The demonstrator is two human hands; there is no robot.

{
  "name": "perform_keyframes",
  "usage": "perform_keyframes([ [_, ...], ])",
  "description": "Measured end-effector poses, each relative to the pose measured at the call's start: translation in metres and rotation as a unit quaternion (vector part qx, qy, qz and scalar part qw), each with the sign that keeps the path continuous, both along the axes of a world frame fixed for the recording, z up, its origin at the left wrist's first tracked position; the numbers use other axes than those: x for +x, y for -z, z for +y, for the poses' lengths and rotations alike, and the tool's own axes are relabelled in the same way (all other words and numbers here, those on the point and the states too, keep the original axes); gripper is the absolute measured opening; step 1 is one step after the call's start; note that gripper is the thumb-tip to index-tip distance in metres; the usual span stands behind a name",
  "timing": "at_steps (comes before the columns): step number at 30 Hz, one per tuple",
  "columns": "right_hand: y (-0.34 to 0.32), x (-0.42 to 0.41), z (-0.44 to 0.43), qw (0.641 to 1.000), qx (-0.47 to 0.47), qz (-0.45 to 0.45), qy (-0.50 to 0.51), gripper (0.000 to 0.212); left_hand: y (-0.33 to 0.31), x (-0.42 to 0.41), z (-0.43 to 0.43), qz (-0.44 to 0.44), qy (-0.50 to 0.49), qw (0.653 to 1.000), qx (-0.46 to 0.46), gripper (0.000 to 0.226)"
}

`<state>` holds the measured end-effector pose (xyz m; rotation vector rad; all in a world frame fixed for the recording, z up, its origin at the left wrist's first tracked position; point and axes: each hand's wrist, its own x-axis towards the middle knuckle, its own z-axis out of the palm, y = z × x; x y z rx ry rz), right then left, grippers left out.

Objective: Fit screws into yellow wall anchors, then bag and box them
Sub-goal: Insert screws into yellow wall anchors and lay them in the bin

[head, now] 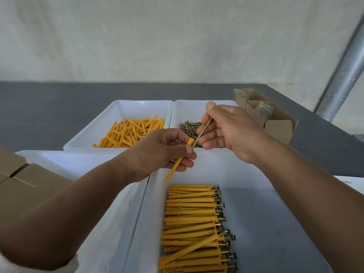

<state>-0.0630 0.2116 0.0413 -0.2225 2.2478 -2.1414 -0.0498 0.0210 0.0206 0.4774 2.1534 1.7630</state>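
Note:
My left hand (165, 152) grips a yellow wall anchor (175, 168), its open end tilted up to the right. My right hand (226, 129) pinches a long screw (202, 132) whose tip touches the anchor's mouth. Behind the hands, one white tray (118, 109) holds loose yellow anchors (130, 133) and the tray to its right (189, 107) holds loose screws (189, 128). In the near white tray (266, 203) lie several fitted anchors with screw heads sticking out to the right (193, 227).
An open cardboard box (275, 119) with plastic bags (263, 109) stands at the back right. Closed cardboard boxes (21, 180) sit at the left in another white tray (88, 164). The grey table (39, 107) ends at a pale wall; a metal pole (342, 77) rises at right.

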Motion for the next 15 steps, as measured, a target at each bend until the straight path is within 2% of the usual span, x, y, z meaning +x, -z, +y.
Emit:
perform_keyframes([
  [2, -0.0006, 0.0015, -0.0003, 1.0, -0.001, -0.008, -0.012, 0.035, 0.0006, -0.0004, -0.0001, 0.005, 0.004, 1.0, -0.006, 0.009],
  [7, -0.0014, 0.0042, -0.0016, 0.998, -0.024, -0.023, -0.059, 0.01, 0.0006, -0.0014, -0.0007, 0.013, -0.008, 1.0, -0.001, 0.004],
  [11, -0.0005, 0.0067, -0.0022, 0.995, 0.06, 0.001, -0.078, 0.013, -0.0002, -0.0002, 0.0, 0.015, -0.013, 1.0, -0.002, 0.004],
  [15, -0.0034, 0.0054, -0.003, 0.985, 0.161, 0.061, -0.025, 0.017, -0.0043, 0.0006, -0.0002, 0.016, -0.034, 0.999, -0.003, 0.006],
])
